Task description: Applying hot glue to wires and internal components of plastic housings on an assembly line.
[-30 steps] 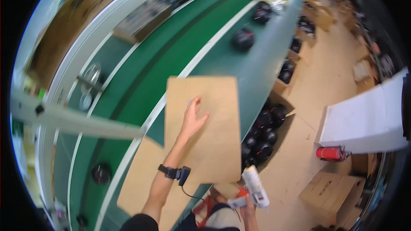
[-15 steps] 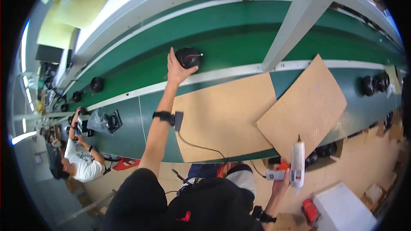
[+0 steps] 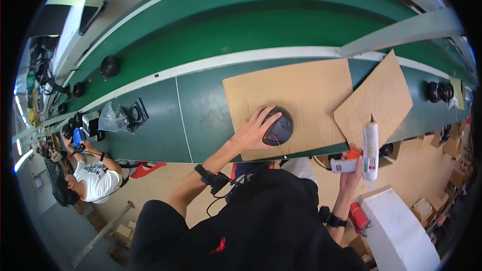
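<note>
My left hand [image 3: 251,133] is closed on a round black housing [image 3: 281,126], with fingers over its top and side. A thin red wire with a small white end hangs from the housing toward me. The housing is over the near middle of a flat cardboard sheet [image 3: 296,88]; whether it touches the sheet is hard to tell. Off the bench's near edge, on the right, my right hand [image 3: 350,175] grips a white glue gun [image 3: 370,153] with an orange trigger part. Its dark nozzle points away from me, above a second, tilted cardboard sheet [image 3: 379,95].
Behind the bench runs a green conveyor belt [image 3: 281,27] carrying several black round housings [image 3: 109,66] at left. More black housings [image 3: 441,92] sit at far right. A plastic bag [image 3: 114,119] lies left; beyond it a co-worker [image 3: 95,180] works. A white box [image 3: 399,226] stands at lower right.
My left hand has brought the black housing from the belt back toward me and right, over the cardboard. My right hand, still holding the glue gun, appears slightly higher and farther right.
</note>
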A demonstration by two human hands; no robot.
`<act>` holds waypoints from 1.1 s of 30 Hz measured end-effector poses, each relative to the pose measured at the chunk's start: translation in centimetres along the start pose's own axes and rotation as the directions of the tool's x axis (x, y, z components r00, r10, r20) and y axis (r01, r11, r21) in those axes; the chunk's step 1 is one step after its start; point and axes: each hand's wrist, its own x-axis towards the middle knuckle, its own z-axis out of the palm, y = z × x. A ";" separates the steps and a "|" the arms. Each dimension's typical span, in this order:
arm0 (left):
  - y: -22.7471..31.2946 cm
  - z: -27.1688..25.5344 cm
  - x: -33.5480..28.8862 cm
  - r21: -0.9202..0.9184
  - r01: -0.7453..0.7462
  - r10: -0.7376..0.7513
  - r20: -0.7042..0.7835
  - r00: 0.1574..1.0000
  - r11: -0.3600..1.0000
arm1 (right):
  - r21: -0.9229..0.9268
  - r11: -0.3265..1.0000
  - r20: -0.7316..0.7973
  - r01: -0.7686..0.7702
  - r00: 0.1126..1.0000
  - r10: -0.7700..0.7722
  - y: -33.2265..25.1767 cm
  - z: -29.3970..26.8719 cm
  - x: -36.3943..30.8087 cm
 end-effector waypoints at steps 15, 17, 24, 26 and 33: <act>3.1 -5.6 12.6 0.062 -0.174 0.154 0.248 0.956 0.983 | -0.008 0.993 -0.203 0.121 0.972 -0.120 0.2 -2.9 -0.6; 4.6 -1.4 19.4 0.035 -0.004 -0.013 0.449 0.894 0.999 | 0.029 0.988 -0.275 0.152 0.952 -0.138 0.7 -4.5 -1.0; 5.4 16.3 30.2 -0.024 0.133 -0.107 0.465 0.879 0.991 | 0.117 0.965 -0.412 0.236 0.895 -0.169 1.2 -10.0 -3.8; 4.4 17.1 29.1 -0.168 0.164 -0.099 0.340 0.935 0.972 | 0.109 0.968 -0.438 0.227 0.885 -0.158 1.2 -11.1 -4.5; -3.4 1.9 25.3 0.257 0.201 -0.253 0.188 0.949 0.945 | 0.077 0.975 -0.359 0.209 0.918 -0.168 0.7 -12.3 -3.8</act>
